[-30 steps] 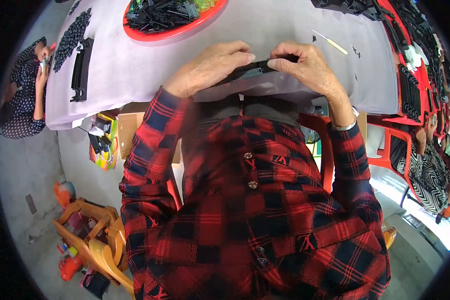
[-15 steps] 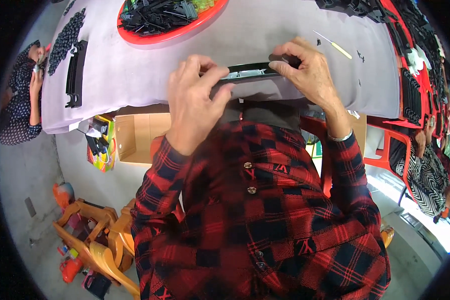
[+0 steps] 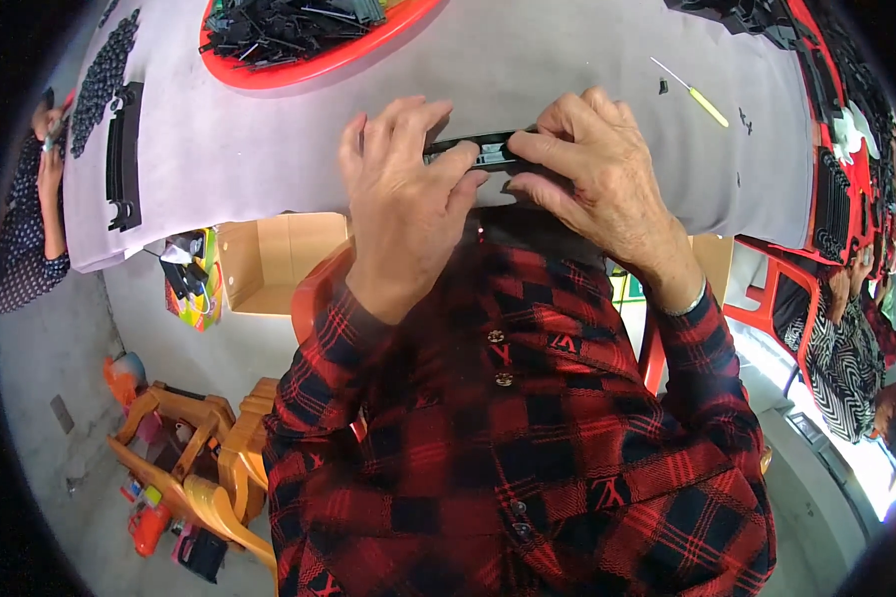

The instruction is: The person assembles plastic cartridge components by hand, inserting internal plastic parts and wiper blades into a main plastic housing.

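Observation:
Between my hands, at the table's near edge, lies a long narrow black plastic part (image 3: pixel 491 159) with a pale shiny strip along its middle. My left hand (image 3: pixel 400 194) has its index finger pressed on the part's left half, the thumb just below, and its other fingers raised beyond it. From the right, my right hand (image 3: pixel 607 179) presses its index finger near the part's middle, with the thumb at the near side. My fingers hide both ends of the part.
A red tray (image 3: pixel 299 82) heaped with black plastic pieces stands at the far side. To the right lies a yellow-handled screwdriver (image 3: pixel 707 106). Another black strip (image 3: pixel 124 159) and a pile of small black pieces (image 3: pixel 105 80) are at the left. A cardboard box (image 3: pixel 281 264) sits below the table.
My right hand has slid left along the part, and its index finger now presses nearer the middle. My left index finger has moved further over the part. The whole view has shifted slightly.

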